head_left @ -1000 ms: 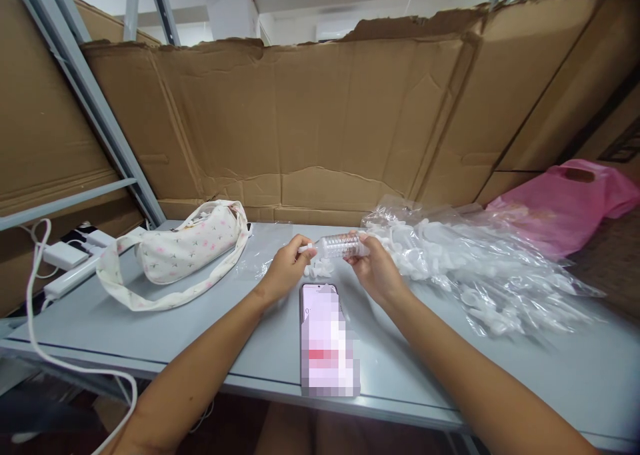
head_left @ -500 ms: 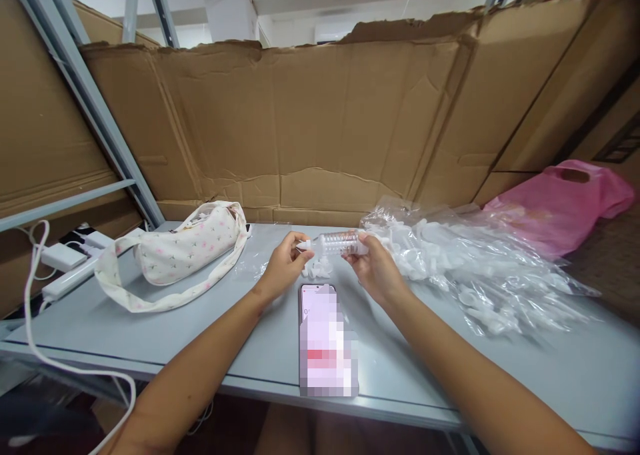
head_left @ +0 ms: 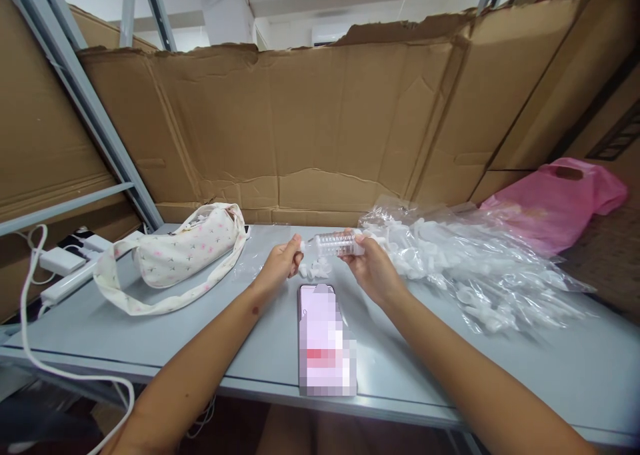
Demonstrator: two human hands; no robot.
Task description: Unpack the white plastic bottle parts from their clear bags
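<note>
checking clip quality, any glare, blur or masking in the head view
Head view: highlights on the clear plastic packaging, pale glare on the table right of the phone, its screen mostly pixelated, lower left corner dark and soft, bottle ridges readable.

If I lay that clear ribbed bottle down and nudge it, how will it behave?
The clear ribbed bottle would probably roll, as its body looks cylindrical. Its see-through wall suggests it is light; the ribs may make it less slippery.
</note>
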